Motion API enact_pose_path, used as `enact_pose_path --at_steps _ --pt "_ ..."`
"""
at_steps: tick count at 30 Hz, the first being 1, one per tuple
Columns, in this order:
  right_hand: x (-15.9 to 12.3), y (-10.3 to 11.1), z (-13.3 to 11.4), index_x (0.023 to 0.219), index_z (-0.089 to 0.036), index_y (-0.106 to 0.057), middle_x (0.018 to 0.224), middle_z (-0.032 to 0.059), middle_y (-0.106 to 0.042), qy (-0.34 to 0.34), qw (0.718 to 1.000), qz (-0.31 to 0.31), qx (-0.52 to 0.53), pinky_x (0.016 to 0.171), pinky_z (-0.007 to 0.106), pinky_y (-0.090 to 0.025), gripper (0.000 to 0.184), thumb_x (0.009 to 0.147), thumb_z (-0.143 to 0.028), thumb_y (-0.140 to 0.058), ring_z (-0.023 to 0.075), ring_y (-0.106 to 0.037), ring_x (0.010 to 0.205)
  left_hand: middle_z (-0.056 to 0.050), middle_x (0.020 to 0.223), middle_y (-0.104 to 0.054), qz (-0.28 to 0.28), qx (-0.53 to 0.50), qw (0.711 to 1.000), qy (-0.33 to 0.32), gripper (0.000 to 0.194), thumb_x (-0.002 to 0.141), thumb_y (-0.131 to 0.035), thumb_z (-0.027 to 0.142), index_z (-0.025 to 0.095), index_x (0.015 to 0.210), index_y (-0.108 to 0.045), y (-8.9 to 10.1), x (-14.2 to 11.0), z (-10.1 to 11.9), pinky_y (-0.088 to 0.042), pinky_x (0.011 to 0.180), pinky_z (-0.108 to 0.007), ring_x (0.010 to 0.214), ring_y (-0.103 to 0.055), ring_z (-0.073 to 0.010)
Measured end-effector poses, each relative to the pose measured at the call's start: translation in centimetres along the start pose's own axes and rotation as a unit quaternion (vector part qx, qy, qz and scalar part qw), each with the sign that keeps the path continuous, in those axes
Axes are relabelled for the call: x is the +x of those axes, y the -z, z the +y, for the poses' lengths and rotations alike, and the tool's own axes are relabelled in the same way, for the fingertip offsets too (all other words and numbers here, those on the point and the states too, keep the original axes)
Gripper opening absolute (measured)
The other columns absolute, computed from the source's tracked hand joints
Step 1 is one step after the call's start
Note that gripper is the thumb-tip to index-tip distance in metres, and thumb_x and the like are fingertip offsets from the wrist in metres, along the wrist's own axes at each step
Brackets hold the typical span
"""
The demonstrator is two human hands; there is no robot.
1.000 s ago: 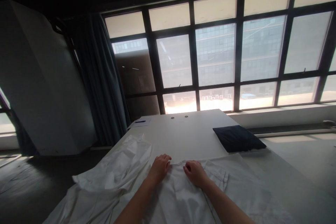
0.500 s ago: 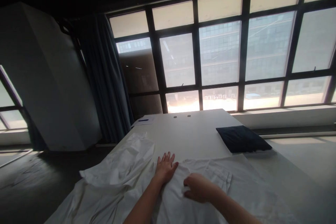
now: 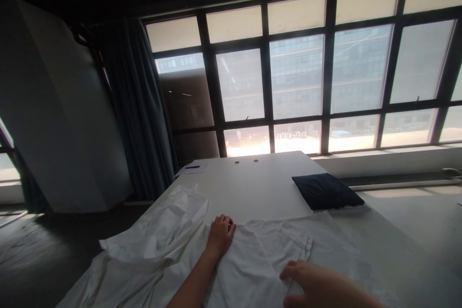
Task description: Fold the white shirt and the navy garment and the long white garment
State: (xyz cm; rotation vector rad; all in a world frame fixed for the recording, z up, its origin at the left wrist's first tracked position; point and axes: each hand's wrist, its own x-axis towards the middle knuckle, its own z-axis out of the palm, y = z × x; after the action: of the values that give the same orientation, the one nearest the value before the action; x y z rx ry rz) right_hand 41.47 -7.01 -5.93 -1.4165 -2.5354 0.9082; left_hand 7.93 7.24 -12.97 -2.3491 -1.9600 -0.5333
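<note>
A white shirt (image 3: 249, 260) lies spread over the near part of the table, with a stitched hem showing on its right side. At its far edge my left hand (image 3: 220, 237) presses down, fingers curled together on the cloth; the fingertips are partly hidden. My right hand (image 3: 310, 281) hovers low over the shirt's right side, thumb and fingers apart, with nothing visible between them. To the left, more rumpled white cloth (image 3: 155, 236) bunches up and hangs over the table's left edge.
A folded dark cloth item (image 3: 327, 191) lies on the white table (image 3: 249, 187) at the right. Paper with a blue pen (image 3: 192, 167) sits at the far left corner. Beyond stand large windows, a dark curtain (image 3: 144, 106) and a pillar (image 3: 72, 120).
My left hand's spread fingers have curled in on the cloth. My right hand has opened from a pinch and moved right and nearer to me. The view has shifted slightly.
</note>
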Motion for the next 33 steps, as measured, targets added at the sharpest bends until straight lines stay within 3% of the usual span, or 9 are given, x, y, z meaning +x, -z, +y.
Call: enact_pose_path --at_steps 3,5,8,13,17,21,24,30,33 --pt "2.0 -2.4 2.8 0.153 -0.027 -0.045 0.163 0.0142 -0.033 -0.081 0.991 0.081 -0.069 0.118 0.07 -0.013 0.08 0.084 -0.064 -0.06 0.0426 -0.027 0.15 -0.005 0.107 -0.067 -0.004 0.012 1.0 0.004 0.023 0.099 -0.049 0.036 0.023 0.1 -0.068 -0.1 0.6 -0.2 -0.037 0.088 -0.032 0.104 -0.058 -0.0221" --pt "3.4 -3.6 4.7 0.158 -0.03 -0.034 0.167 0.0095 -0.02 -0.08 0.988 0.102 -0.086 0.117 0.074 0.003 0.08 0.091 -0.071 -0.046 0.0403 -0.013 0.154 -0.006 0.106 -0.068 -0.009 0.023 1.0 0.008 0.021 0.098 -0.05 0.034 0.023 0.099 -0.069 -0.2 1.1 -0.5 -0.037 0.087 -0.032 0.103 -0.059 -0.0224" --pt "5.0 -4.2 6.4 0.16 -0.034 -0.028 0.168 0.0048 -0.017 -0.051 0.986 0.125 -0.093 0.118 0.071 0.009 0.08 0.094 -0.078 -0.033 0.0373 -0.009 0.155 -0.007 0.108 -0.068 -0.009 0.04 0.999 0.019 0.022 0.098 -0.051 0.033 0.022 0.1 -0.069 -0.5 2.3 -1.0 -0.037 0.088 -0.033 0.105 -0.059 -0.024" --pt "6.8 -4.0 6.4 0.157 -0.033 -0.035 0.167 0.0055 -0.025 -0.038 0.981 0.163 -0.098 0.119 0.07 0.004 0.075 0.095 -0.075 -0.036 0.0365 -0.015 0.155 -0.008 0.111 -0.068 0.003 0.061 0.997 0.041 0.027 0.1 -0.046 0.036 0.022 0.103 -0.069 -0.6 3.7 -1.4 -0.039 0.088 -0.034 0.107 -0.059 -0.0246" --pt "7.3 -3.4 8.3 0.144 -0.028 -0.055 0.154 0.0093 -0.048 -0.067 0.958 0.259 -0.099 0.121 0.056 -0.022 0.055 0.098 -0.056 -0.043 0.0311 -0.041 0.143 -0.009 0.11 -0.067 0.016 0.081 0.995 0.05 0.033 0.102 -0.04 0.039 0.021 0.103 -0.068 -0.1 3.2 -2.7 -0.04 0.089 -0.035 0.106 -0.059 -0.0248" --pt "6.1 -2.2 13.6 0.138 -0.011 -0.056 0.143 0.023 -0.054 -0.226 0.854 0.426 -0.195 0.108 0.057 -0.036 0.051 0.096 -0.038 -0.046 0.0402 -0.048 0.132 -0.011 0.112 -0.067 0.027 0.107 0.992 0.058 0.038 0.1 -0.042 0.048 0.021 0.107 -0.068 1.1 1.9 -5.3 -0.039 0.095 -0.04 0.109 -0.058 -0.0293" --pt "4.9 -1.2 17.7 0.125 -0.006 -0.062 0.129 0.0325 -0.057 -0.322 0.8 0.466 -0.201 0.094 0.06 -0.041 0.051 0.095 -0.045 -0.049 0.0474 -0.054 0.119 -0.017 0.113 -0.066 0.036 0.12 0.989 0.078 0.047 0.098 -0.041 0.054 0.016 0.109 -0.067 1.7 1.1 -6.8 -0.037 0.099 -0.044 0.111 -0.057 -0.0337" --pt "4.6 -0.2 20.7 0.094 -0.02 -0.061 0.097 0.0109 -0.07 -0.246 0.856 0.433 -0.14 0.08 0.033 -0.047 0.015 0.092 -0.032 -0.053 0.0249 -0.068 0.094 -0.015 0.114 -0.067 0.036 0.082 0.994 0.055 0.042 0.101 -0.036 0.047 0.017 0.109 -0.064 2.2 0.7 -7.9 -0.038 0.101 -0.041 0.112 -0.059 -0.031" --pt "4.7 0.2 21.1 0.095 -0.022 -0.054 0.088 0.0066 -0.07 -0.209 0.866 0.438 -0.122 0.071 0.027 -0.046 0.013 0.096 -0.024 -0.041 0.0198 -0.07 0.081 -0.009 0.11 -0.069 0.01 0.036 0.999 0.015 0.03 0.1 -0.043 0.041 0.021 0.105 -0.064 2.7 0.7 -8.8 -0.043 0.094 -0.033 0.103 -0.064 -0.0248"
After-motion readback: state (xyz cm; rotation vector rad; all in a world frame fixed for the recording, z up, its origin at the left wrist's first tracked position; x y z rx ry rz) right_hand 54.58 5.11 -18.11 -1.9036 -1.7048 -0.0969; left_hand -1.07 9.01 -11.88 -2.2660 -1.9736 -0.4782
